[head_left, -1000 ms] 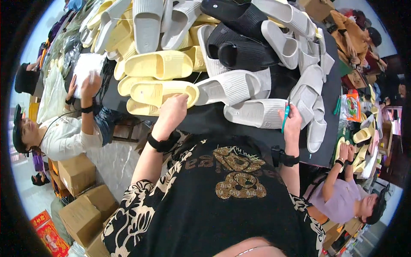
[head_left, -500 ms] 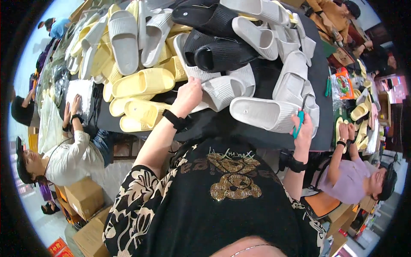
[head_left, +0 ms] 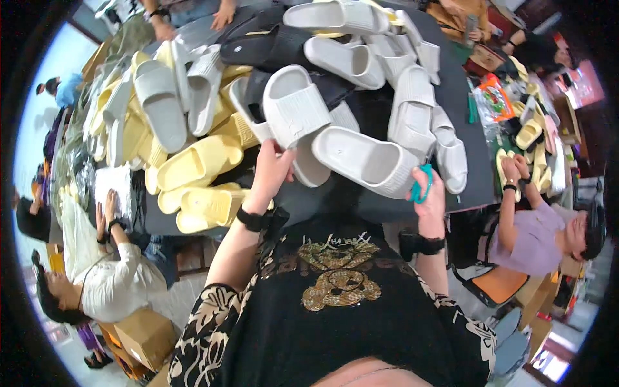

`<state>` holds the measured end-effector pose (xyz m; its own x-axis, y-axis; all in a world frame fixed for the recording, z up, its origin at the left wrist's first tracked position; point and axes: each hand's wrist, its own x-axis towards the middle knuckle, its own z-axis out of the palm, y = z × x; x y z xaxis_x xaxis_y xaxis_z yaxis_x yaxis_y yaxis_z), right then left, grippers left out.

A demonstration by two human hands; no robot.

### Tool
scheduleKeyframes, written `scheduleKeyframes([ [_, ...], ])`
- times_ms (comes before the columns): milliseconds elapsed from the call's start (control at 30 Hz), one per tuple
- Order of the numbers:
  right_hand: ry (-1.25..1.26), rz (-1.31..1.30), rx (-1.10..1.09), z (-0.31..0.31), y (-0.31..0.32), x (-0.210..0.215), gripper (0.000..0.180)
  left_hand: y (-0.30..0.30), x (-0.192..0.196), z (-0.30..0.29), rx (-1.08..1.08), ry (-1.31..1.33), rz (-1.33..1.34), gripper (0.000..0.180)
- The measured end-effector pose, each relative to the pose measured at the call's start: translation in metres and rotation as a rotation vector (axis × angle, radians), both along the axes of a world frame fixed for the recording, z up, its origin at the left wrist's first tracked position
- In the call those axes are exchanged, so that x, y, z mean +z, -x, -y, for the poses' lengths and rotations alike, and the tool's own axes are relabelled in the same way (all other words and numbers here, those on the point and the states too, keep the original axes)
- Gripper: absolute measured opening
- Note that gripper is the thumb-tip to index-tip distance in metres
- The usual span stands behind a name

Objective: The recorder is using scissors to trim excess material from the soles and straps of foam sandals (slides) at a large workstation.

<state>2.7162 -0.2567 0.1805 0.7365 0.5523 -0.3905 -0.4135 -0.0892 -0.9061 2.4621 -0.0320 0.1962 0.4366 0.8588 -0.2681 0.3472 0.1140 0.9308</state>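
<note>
On blk tbl (head_left: pixel 477 174), yellow slides (head_left: pixel 193 166), held grey slide (head_left: pixel 293 106) part-hiding blk slide (head_left: pixel 332 89)

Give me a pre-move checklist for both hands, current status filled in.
1. Left hand has hold of a grey slipper: ok, at its near end.
2. Right hand holds the teal-handled tool: ok.
3. Tool off the large grey slipper beside it: cannot tell, they overlap in this view.
4. Clear room around the left hand's slipper: not ok, other slippers crowd it, black slippers among them.
5. Seated left co-worker's hand out of the way: ok, well apart, by a white package.
</note>
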Motion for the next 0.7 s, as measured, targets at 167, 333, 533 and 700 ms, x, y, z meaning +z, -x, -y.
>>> scheduleKeyframes([
  [167,-0.038,-0.095,-0.004,-0.020,0.028,-0.004,0.035,-0.004,-0.005,0.017,-0.045,0.021,0.016,0.024],
  [333,-0.145,-0.252,0.061,-0.032,0.049,0.003,0.030,-0.019,-0.005,0.029,-0.106,-0.013,0.073,0.029],
  [533,-0.237,-0.315,-0.021,-0.026,0.052,-0.003,0.019,-0.033,-0.009,0.026,-0.186,0.037,0.136,0.033],
  [700,-0.295,-0.173,-0.283,-0.027,0.004,-0.002,0.017,-0.038,-0.028,0.035,-0.362,-0.176,0.173,0.039],
])
